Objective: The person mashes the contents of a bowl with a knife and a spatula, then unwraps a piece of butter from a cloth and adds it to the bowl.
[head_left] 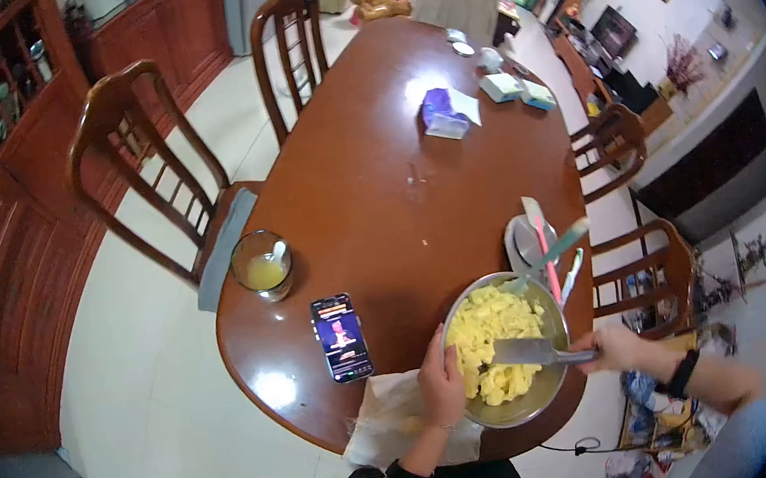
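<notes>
A metal bowl point(555, 313) of lumpy yellow food point(491, 321) stands near the table's front right end. Curled round its left rim, my left hand point(441, 388) grips the bowl. My right hand point(605, 348) is closed on the handle of a grey spatula point(526, 352), whose flat blade lies over the yellow food. A teal-handled utensil point(558, 247) leans on the bowl's far rim; its lower end is hard to make out. Beneath the bowl's left side, a whitish cloth or paper point(378, 419) lies at the table edge.
Left of the bowl lie a lit phone point(341, 336) and a glass point(263, 266) with yellowish liquid and a white spoon. A pink-handled spatula point(539, 228) rests by a round silver-grey object point(521, 242). Tissue packs point(444, 115) sit farther back. Chairs point(141, 164) flank the table point(347, 186).
</notes>
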Action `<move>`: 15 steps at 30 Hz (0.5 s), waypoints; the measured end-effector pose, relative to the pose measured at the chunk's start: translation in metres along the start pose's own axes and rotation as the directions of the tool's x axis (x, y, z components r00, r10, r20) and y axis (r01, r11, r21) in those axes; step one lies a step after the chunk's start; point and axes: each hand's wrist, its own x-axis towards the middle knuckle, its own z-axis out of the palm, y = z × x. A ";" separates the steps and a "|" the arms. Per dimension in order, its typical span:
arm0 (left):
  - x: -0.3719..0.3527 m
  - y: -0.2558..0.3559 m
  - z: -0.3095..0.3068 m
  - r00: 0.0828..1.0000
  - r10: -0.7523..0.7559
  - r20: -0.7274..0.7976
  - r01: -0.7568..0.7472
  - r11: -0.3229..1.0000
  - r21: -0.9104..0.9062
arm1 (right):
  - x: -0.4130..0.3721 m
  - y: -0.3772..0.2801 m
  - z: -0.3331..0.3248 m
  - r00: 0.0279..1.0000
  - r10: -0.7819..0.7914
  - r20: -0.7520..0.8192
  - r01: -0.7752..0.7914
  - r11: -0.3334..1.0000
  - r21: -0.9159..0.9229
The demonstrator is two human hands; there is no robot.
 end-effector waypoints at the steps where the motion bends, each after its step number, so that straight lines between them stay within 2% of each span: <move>1: -0.003 0.004 -0.002 1.000 -0.014 0.001 0.014 1.000 -0.018 | -0.006 -0.002 0.011 0.997 0.072 0.011 -0.071 0.996 -0.048; 3: 0.000 0.006 -0.001 1.000 -0.026 -0.002 0.026 0.999 -0.036 | -0.008 0.007 0.028 0.995 0.092 0.024 -0.091 0.995 -0.033; 5: 0.006 0.009 0.000 0.999 -0.034 0.015 0.035 0.999 -0.032 | -0.015 0.004 0.036 0.995 0.081 -0.054 -0.075 0.992 0.102; 6: 0.010 0.008 0.002 0.999 -0.032 0.011 0.033 0.999 -0.024 | -0.018 -0.023 0.023 0.989 0.148 -0.017 -0.143 0.975 0.168; 7: 0.015 0.004 0.004 0.999 -0.019 0.034 0.019 1.000 -0.008 | -0.016 -0.013 0.030 0.990 0.141 -0.021 -0.136 0.975 0.174; 9: 0.025 -0.006 0.009 0.998 -0.007 0.066 0.006 1.000 0.018 | -0.016 0.012 0.057 0.997 0.070 0.030 -0.075 0.817 0.571; 10: 0.034 -0.008 0.011 0.993 -0.007 0.117 0.009 1.000 -0.020 | -0.019 -0.014 0.036 0.936 0.256 0.243 -0.352 0.720 0.598; 11: 0.041 -0.011 0.013 0.986 -0.004 0.168 0.015 0.998 -0.059 | -0.020 -0.017 0.039 0.937 0.253 0.243 -0.350 0.714 0.606; 13: 0.056 0.001 0.016 0.975 -0.023 0.220 0.034 0.998 -0.049 | -0.022 -0.017 0.043 0.877 0.274 0.396 -0.478 0.401 0.781; 14: 0.063 0.001 0.020 0.974 0.007 0.225 0.003 0.999 -0.042 | -0.022 -0.015 0.044 0.879 0.269 0.393 -0.473 0.400 0.785; 15: 0.067 0.001 0.022 0.972 0.033 0.233 -0.026 0.999 -0.034 | -0.023 -0.013 0.046 0.847 0.283 0.450 -0.524 0.300 0.797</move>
